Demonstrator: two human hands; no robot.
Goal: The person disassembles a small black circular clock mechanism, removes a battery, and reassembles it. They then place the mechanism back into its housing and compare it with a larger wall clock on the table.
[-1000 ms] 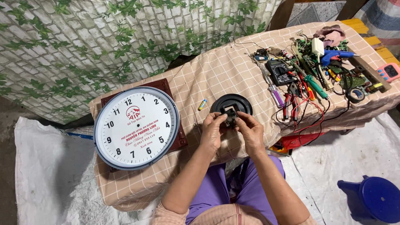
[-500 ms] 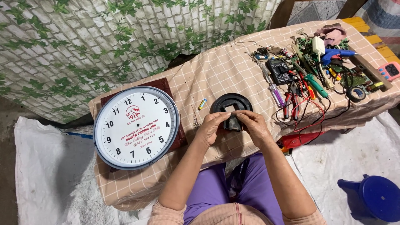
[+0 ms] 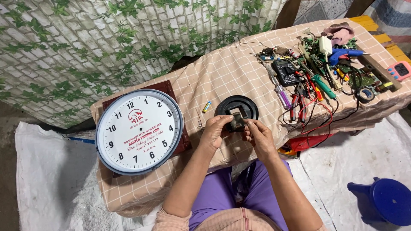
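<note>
Clock movement (image 3: 236, 122), a small dark box, sits pinched between your left hand (image 3: 215, 132) and right hand (image 3: 258, 136), both grips closed on it, raised above the black round cover (image 3: 248, 106) for close handling.

Both hands pinch a small dark module (image 3: 236, 122): left hand (image 3: 215, 132), right hand (image 3: 258, 136). Black disc (image 3: 236, 107) on the table (image 3: 222, 77) just behind it. Clock (image 3: 139, 131) left of disc, battery (image 3: 206, 106) between them, tools (image 3: 319, 70) to disc's right.
</note>
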